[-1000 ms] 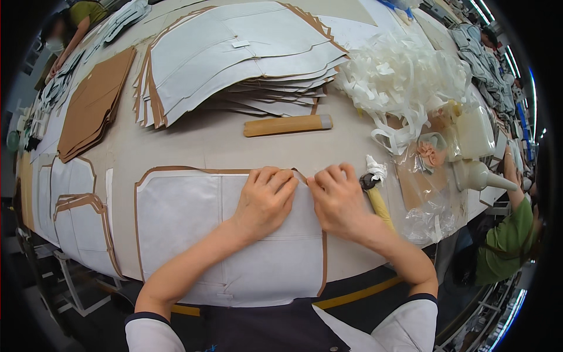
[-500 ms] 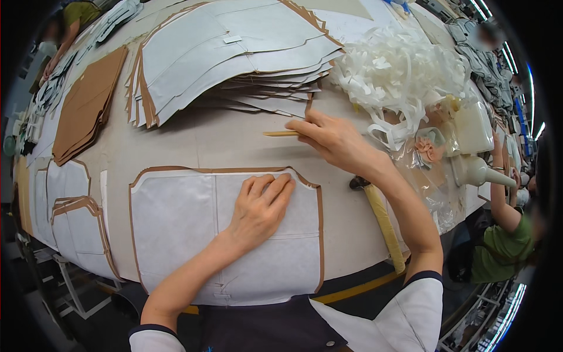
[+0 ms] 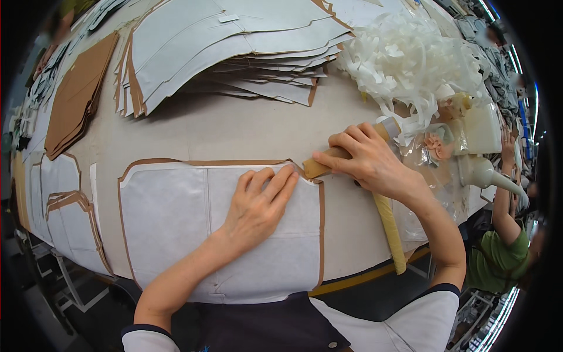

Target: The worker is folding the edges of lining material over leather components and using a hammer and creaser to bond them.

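White panel [image 3: 176, 226] with brown edging lies flat at six o'clock under our left hand [image 3: 258, 208], fingers spread; our right hand [image 3: 366, 161] clamps the wooden stick [image 3: 328, 161] at two o'clock. We'd press firmly, rubbing along the folded edge.

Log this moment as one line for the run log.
left hand: flat on white panel | right hand: gripping wooden tool at panel's top edge

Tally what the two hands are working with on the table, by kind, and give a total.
White panel with brown edging under the left hand: 1
Wooden handle tool gripped by the right hand: 1
Yellowish stick lying under the right wrist: 1
Total: 3
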Tool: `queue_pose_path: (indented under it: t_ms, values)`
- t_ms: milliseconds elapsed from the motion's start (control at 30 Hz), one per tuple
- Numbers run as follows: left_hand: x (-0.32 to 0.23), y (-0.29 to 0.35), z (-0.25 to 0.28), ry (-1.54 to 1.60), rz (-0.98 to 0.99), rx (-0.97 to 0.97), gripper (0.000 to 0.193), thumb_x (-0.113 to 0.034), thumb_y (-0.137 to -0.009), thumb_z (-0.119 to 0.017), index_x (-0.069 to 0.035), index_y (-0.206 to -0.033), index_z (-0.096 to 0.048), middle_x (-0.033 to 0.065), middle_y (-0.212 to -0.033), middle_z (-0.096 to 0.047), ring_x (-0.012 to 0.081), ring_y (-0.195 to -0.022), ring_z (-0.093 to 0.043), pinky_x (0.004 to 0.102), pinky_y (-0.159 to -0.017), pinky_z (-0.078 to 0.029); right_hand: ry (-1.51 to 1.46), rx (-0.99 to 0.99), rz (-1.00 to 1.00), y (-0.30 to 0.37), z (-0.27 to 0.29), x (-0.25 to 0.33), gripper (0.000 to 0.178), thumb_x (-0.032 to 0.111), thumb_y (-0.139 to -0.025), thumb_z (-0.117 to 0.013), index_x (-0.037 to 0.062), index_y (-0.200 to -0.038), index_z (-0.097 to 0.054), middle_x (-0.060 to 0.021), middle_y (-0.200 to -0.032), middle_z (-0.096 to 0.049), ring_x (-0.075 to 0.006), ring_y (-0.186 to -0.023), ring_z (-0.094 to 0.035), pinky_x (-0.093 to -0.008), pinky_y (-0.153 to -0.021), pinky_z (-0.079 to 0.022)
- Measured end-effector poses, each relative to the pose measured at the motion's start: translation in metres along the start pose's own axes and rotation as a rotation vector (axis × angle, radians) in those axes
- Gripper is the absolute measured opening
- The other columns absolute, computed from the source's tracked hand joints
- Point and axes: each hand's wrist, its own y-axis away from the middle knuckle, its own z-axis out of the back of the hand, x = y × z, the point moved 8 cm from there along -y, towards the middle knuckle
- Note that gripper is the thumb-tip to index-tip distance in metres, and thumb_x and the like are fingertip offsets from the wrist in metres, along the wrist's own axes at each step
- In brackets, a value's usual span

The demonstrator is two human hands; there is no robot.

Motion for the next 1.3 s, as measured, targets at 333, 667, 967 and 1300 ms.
queue_pose_path:
  t_ms: [333,667,967,1300]
  values:
    - [-0.002,-0.005,0.0,-0.072,-0.016,0.035,0.049,-0.003,-0.077,-0.069,0.004,-0.126,-0.07,0.0124,-0.137,-0.066,0.0256,-0.107,-0.058,0.0406,-0.095,-0.044,0.004,0.011,0.099,-0.009,-0.001,0.012,0.046,0.008,-0.078,-0.072,0.0095,-0.124,-0.072,-0.0078,-0.119,-0.062,-0.0266,-0.109,-0.058,-0.0456,-0.097,-0.045]
    - [-0.001,-0.007,-0.001,-0.09,-0.012,0.034,0.046,-0.007,-0.082,-0.069,0.002,-0.127,-0.07,0.0106,-0.137,-0.067,0.0231,-0.106,-0.06,0.0378,-0.091,-0.046,0.015,-0.012,0.164,-0.023,0.001,0.01,0.036,0.012,-0.082,-0.071,0.0085,-0.118,-0.068,-0.0051,-0.111,-0.057,-0.0243,-0.107,-0.057,-0.0449,-0.096,-0.046]
    - [0.001,-0.004,-0.003,-0.052,0.027,0.031,0.056,-0.002,-0.073,-0.07,0.0,-0.129,-0.073,0.0163,-0.137,-0.065,0.0276,-0.109,-0.059,0.0413,-0.093,-0.046,0.012,-0.016,0.283,-0.037,-0.003,0.003,0.031,0.011,-0.078,-0.073,0.006,-0.108,-0.071,-0.0035,-0.103,-0.056,-0.0236,-0.103,-0.055,-0.0462,-0.1,-0.045]
    - [0.0,-0.004,-0.002,-0.111,0.021,0.029,0.053,-0.005,-0.074,-0.07,0.0,-0.127,-0.074,0.0129,-0.136,-0.068,0.0259,-0.107,-0.059,0.0402,-0.092,-0.046,-0.111,0.065,0.394,-0.059,-0.006,-0.004,0.034,0.008,-0.084,-0.07,0.0042,-0.117,-0.074,-0.0057,-0.115,-0.061,-0.0268,-0.109,-0.056,-0.0539,-0.11,-0.043]
